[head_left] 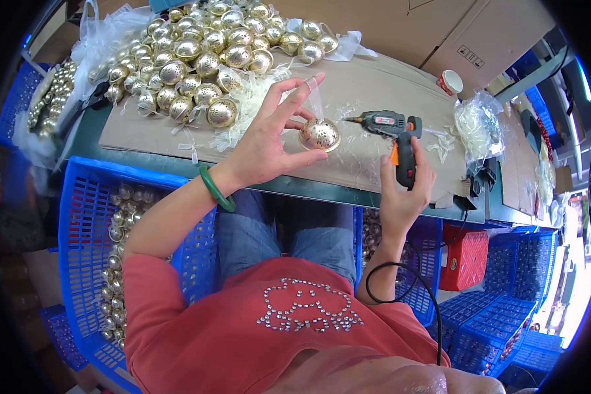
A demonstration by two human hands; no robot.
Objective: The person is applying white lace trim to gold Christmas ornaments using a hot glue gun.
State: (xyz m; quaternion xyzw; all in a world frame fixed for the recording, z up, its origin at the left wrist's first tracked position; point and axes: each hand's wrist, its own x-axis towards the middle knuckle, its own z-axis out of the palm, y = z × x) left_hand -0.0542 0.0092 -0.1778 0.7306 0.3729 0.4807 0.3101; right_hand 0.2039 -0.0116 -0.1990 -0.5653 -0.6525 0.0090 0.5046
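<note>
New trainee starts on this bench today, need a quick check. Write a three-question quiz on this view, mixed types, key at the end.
1. Open: What tool is in the person's right hand?

2. True or false: The left hand holds nothing.

3. Multiple choice: What colour is the bangle on the left wrist?
A) Red
B) Green
C) Black

Key
1. A glue gun.
2. False: it holds a gold bauble.
3. B
</note>
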